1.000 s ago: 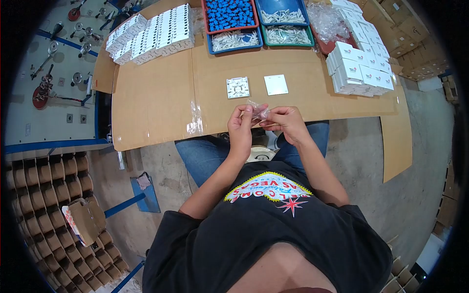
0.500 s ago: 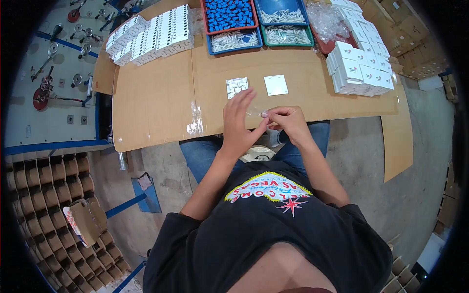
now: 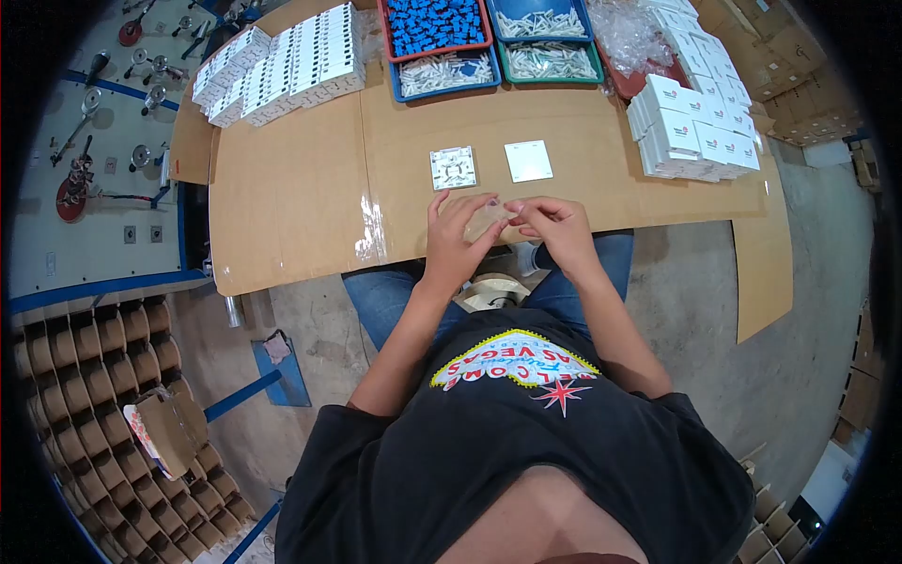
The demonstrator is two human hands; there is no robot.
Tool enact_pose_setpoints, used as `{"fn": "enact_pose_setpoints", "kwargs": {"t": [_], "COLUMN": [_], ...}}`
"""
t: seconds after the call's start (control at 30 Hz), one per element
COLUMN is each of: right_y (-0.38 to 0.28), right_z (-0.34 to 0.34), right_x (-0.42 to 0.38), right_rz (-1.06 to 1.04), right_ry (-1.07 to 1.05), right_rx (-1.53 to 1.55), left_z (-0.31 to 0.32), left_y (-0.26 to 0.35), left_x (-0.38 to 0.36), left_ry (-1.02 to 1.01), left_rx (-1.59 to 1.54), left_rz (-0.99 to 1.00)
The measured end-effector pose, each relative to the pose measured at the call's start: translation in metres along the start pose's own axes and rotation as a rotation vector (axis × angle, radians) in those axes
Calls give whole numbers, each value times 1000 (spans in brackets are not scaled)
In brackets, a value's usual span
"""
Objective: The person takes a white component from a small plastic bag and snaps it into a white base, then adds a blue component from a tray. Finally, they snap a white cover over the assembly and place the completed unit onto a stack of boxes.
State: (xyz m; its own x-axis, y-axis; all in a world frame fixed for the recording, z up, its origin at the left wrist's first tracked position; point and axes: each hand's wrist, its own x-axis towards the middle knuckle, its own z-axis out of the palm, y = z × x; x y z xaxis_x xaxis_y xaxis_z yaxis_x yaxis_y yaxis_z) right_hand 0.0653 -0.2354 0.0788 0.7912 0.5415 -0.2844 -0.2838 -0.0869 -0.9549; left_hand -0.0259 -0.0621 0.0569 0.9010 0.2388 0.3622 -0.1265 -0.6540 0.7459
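In the head view, a small clear plastic bag (image 3: pixel 482 220) is held up between my two hands at the table's front edge. My left hand (image 3: pixel 453 246) curls around its left side, thumb below and fingertips above. From the right, my right hand (image 3: pixel 558 231) pinches the bag's edge with thumb and forefinger. Whether anything lies inside the bag is too small to tell. Just beyond the left fingers lies a white square frame (image 3: pixel 453 167) with its moulded inner side facing up. A flat white square plate (image 3: pixel 529 161) rests to the right of it.
Trays stand at the back: a red one (image 3: pixel 383 33) of blue pieces, and blue (image 3: pixel 398 89) and green (image 3: pixel 595 73) ones of white plugs. Clear bags (image 3: pixel 631 42) fill another tray. White boxes are stacked at left (image 3: pixel 324 61) and right (image 3: pixel 691 132) on the cardboard-covered table (image 3: pixel 291 202).
The left fingers have come down off the white frame and curled around the bag, which is now more spread out. The right hand keeps its pinch, shifted slightly.
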Motion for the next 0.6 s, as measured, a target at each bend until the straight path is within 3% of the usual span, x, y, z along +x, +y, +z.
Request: {"fn": "enact_pose_setpoints", "kwargs": {"t": [0.23,0.33,0.6], "right_y": [15,29,16], "right_z": [-20,-29,-62], "right_x": [16,32,102], "right_rz": [57,65,-22], "right_ry": [-7,7,85], "right_rx": [12,-36,-148], "left_z": [27,38,52], "left_y": [-60,-99,-153], "left_x": [-19,-24,1], "left_ry": [133,330,443], "left_rx": [-373,-165,11], "left_rz": [-308,-264,-312]}}
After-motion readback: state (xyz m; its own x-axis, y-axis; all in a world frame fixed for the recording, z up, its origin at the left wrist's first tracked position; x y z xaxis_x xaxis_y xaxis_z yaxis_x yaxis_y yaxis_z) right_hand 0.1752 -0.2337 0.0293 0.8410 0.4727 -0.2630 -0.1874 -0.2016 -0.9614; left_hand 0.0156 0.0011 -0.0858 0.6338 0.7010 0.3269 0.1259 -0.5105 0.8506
